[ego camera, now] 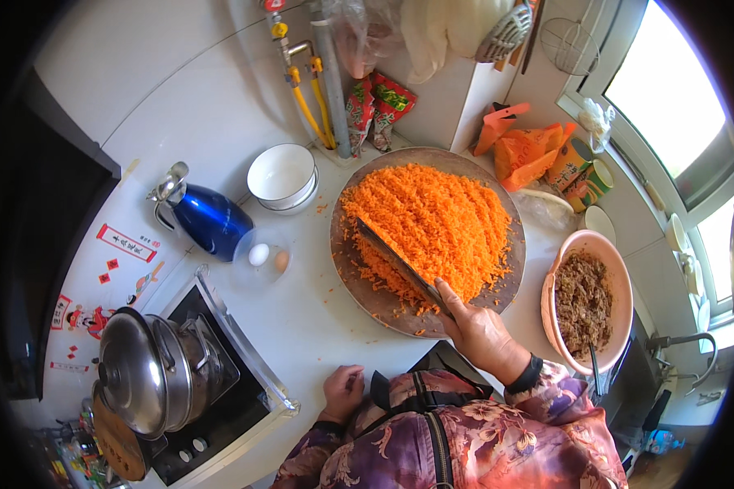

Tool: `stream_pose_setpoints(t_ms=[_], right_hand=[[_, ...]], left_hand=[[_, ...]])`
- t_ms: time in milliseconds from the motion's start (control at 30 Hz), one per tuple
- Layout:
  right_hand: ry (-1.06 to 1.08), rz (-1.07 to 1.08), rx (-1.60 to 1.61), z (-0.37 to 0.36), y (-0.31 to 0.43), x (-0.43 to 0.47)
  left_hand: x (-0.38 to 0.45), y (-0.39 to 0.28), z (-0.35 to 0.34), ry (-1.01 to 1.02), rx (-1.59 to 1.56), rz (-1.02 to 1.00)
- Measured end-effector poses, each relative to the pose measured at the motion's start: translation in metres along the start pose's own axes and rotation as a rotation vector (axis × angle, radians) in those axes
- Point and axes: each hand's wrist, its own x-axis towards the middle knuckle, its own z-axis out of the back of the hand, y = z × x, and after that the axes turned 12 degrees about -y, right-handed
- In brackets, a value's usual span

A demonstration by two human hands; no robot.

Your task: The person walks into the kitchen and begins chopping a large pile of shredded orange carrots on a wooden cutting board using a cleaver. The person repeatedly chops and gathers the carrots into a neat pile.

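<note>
A broad heap of finely chopped carrot (434,226) covers most of a round cutting board (379,315) on the white counter. My right hand (480,333) grips the handle of a cleaver (397,260). Its dark blade slants across the near left side of the heap, and its lower edge is hidden among the carrot bits. Beside the counter's front edge, close to my body, my left hand (344,389) is loosely curled with nothing visible in it.
A pink basin (547,299) of minced filling (581,299) stands right. To the left are stacked white bowls (281,174), a blue vacuum jug (211,220) and a clear bowl (263,278) with two eggs. A lidded steel pot (137,370) sits on the gas stove (244,422). Orange packaging (529,153) lies behind.
</note>
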Motion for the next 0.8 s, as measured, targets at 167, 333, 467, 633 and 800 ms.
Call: stream_pose_setpoints(t_ms=[167, 333, 467, 633, 800], right_hand=[[-0.104, 0.043, 0.106, 0.021, 0.001, -0.003], [-0.049, 0.025, 0.061, 0.006, -0.020, -0.011], [-0.126, 0.041, 0.119, 0.024, -0.012, -0.017], [0.003, -0.013, 0.024, 0.022, -0.017, -0.024], [-0.131, -0.003, 0.107, 0.025, -0.020, -0.032]], left_hand=[[-0.006, 0.012, 0.001, -0.007, -0.002, -0.002], [-0.008, 0.014, 0.001, 0.001, -0.016, 0.044], [-0.005, 0.011, 0.002, 0.005, 0.024, -0.001], [-0.008, 0.015, 0.000, 0.002, -0.041, 0.085], [-0.003, 0.004, 0.002, 0.030, -0.001, 0.048]])
